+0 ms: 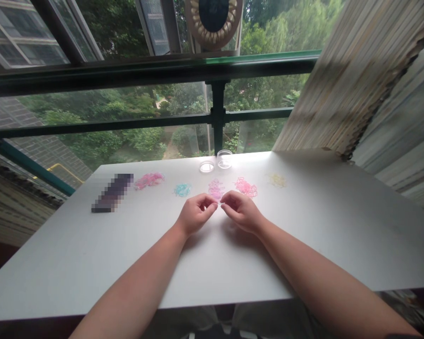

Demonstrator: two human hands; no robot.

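Observation:
My left hand (197, 213) and my right hand (242, 212) meet just in front of a purple pile of small bands (216, 187). Thumb and fingers are pinched on each hand, and a tiny pale strand (220, 203) spans the fingertips; its exact shape is too small to tell. Beyond my right hand lies a coral-pink pile (245, 186). A turquoise pile (182, 189) rests to the left of my left hand, with a mixed pink pile (150, 181) farther left. The yellow pile (277, 180) is at the right.
Two clear round containers (207, 167) (224, 160) stand near the back edge of the white table (127, 263). A dark blurred object (113, 193) lies at the left. Behind the table are a green window railing (218, 101) and a curtain (321, 84) at the right.

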